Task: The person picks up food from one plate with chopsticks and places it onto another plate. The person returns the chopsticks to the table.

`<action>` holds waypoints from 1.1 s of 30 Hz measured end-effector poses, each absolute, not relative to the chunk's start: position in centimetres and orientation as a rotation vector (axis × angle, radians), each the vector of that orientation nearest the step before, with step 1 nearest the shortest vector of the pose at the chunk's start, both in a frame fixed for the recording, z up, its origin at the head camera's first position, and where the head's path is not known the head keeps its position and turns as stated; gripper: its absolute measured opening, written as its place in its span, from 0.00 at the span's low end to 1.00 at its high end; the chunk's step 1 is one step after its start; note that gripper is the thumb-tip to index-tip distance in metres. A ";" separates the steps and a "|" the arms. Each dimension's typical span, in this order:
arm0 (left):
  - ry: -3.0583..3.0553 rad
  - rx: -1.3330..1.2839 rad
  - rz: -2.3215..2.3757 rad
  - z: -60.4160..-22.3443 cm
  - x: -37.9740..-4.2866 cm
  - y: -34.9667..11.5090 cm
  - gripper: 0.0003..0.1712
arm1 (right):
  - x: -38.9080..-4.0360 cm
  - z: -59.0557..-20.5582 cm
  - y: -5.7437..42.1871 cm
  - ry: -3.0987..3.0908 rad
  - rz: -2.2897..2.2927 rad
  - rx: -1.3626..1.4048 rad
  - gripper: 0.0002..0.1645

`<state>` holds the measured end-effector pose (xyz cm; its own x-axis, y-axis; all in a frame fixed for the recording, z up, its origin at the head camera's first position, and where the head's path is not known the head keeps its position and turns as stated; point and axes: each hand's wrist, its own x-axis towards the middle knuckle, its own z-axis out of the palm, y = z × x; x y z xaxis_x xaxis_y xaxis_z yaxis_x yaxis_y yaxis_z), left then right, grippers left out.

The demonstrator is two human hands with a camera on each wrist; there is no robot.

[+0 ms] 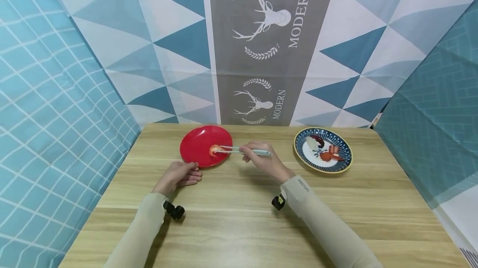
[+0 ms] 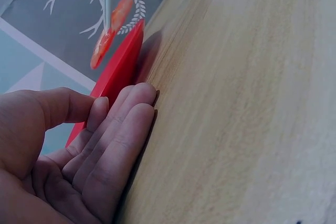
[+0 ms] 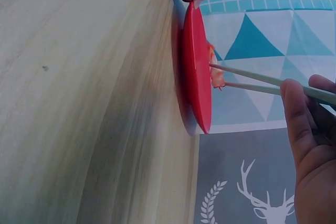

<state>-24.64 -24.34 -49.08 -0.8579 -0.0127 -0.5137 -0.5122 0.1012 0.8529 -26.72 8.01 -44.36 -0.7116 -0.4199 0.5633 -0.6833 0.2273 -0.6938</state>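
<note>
A red plate (image 1: 198, 139) lies near the far edge of the table. My left hand (image 1: 179, 175) pinches its near rim between thumb and forefinger, the other fingers low by the tabletop. From the right, my right hand (image 1: 263, 160) holds a pair of pale green chopsticks (image 1: 263, 152). Their tips grip an orange-and-white shrimp (image 1: 214, 150) over the right part of the plate. In the left wrist view the shrimp (image 2: 102, 48) shows just above the plate's rim (image 2: 123, 59). The right wrist view has the shrimp (image 3: 216, 75) close to the plate's face (image 3: 198, 72).
To the right stands a blue-and-white patterned plate (image 1: 304, 157) bearing sausage pieces, an orange-red round piece (image 1: 326, 156), a dark red curved piece and a white piece. A patterned cloth (image 1: 179, 52) hangs behind the wooden table (image 1: 231, 218). Blue tiled sheets flank both sides.
</note>
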 end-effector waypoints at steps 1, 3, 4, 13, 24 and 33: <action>2.009 -0.519 1.809 -49.1 -24.6 -24.3 0.22 | -26.7 -44.4 8.0 -2.246 1.479 1.033 0.10; 2.011 -0.518 1.804 -49.3 -24.6 -24.2 0.22 | -26.7 -44.7 7.9 -2.241 1.489 1.029 0.10; 2.015 -0.506 1.800 -49.4 -24.5 -24.2 0.23 | -26.7 -44.8 7.9 -2.234 1.497 1.034 0.10; 2.033 -0.504 1.821 -49.3 -24.0 -24.5 0.23 | -26.9 -45.1 6.9 -2.246 1.518 1.060 0.10; 2.041 -0.520 1.814 -48.9 -24.3 -24.5 0.23 | -27.2 -45.0 6.2 -2.256 1.533 1.080 0.10; 2.047 -0.516 1.813 -49.1 -24.3 -24.1 0.23 | -27.4 -45.3 6.3 -2.294 1.500 1.050 0.11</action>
